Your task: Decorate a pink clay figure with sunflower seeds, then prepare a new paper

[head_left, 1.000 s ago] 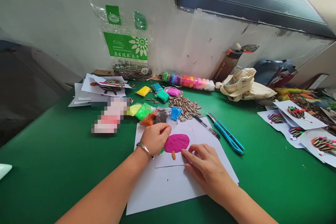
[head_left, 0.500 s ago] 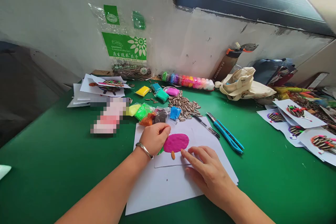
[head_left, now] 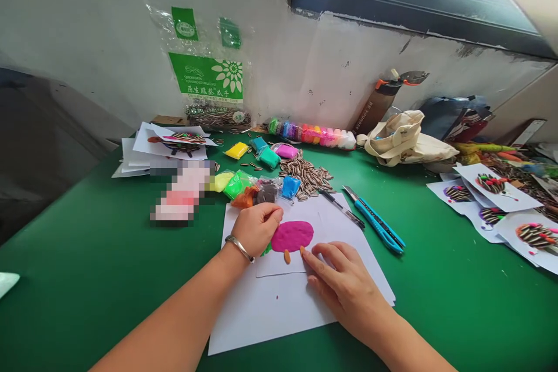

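A flattened oval of magenta clay (head_left: pixel 292 236) lies on a small white paper (head_left: pixel 274 270), which rests on larger white sheets (head_left: pixel 244 322). My left hand (head_left: pixel 255 229), wearing a bangle, is closed at the oval's upper left edge. Its fingertips are pressed together, and I cannot make out what is between them. Some green clay (head_left: pixel 267 250) shows partly from under that hand. An orange clay piece (head_left: pixel 286 256) touches the oval's lower edge. Beside it, a second orange clay piece (head_left: pixel 302 250) sits under the index fingertip of my right hand (head_left: pixel 342 279), whose fingers are stretched out.
A pen (head_left: pixel 344 209) and a blue utility knife (head_left: pixel 377 224) lie to the right. Behind are sunflower seeds (head_left: pixel 307 174), clay packets (head_left: pixel 238 184) and a seed bag (head_left: pixel 207 81). Finished seed pictures (head_left: pixel 494 186) lie at right, more papers (head_left: pixel 143 154) at left.
My right index fingertip has shifted slightly to the right, so the second orange piece at the oval's lower edge now shows. My left hand has stayed in place.
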Motion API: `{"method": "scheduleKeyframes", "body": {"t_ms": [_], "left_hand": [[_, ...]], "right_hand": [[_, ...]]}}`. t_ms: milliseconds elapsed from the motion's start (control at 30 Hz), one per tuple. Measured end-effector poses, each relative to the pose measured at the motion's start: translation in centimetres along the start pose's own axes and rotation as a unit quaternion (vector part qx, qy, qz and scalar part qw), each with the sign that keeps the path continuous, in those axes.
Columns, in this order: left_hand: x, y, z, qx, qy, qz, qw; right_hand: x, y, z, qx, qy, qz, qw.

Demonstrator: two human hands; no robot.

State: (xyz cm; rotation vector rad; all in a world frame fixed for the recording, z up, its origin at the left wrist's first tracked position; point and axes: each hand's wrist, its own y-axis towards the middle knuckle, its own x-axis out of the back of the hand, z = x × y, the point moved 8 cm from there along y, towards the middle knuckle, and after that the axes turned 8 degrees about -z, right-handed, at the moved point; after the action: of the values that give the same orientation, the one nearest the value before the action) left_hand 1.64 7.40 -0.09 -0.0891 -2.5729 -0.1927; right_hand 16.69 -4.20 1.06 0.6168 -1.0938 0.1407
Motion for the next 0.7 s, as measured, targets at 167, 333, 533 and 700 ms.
{"method": "scheduleKeyframes", "body": {"t_ms": [167,333,533,700], "left_hand": [[-0.1,0.0,0.0,-0.003,0.000,0.001,1.000],[0.0,-0.1,-0.2,-0.008,0.003,0.003,1.000],[-0.1,0.0,-0.2,-0.013,0.012,0.002,1.000],[0.0,-0.1,-0.5,-0.025,0.022,-0.002,0.999]], "right_hand": [[0.0,0.0,-0.6,-0.032,0.011,-0.010,0.999],[0.2,0.3,0.2,-0.009,-0.018,-0.013,1.000],[0.1,0.2,0.3,-0.004,-0.028,-0.006,1.000],[0.2,0.4,0.6,0.002,-0.036,0.003,0.999]]}}
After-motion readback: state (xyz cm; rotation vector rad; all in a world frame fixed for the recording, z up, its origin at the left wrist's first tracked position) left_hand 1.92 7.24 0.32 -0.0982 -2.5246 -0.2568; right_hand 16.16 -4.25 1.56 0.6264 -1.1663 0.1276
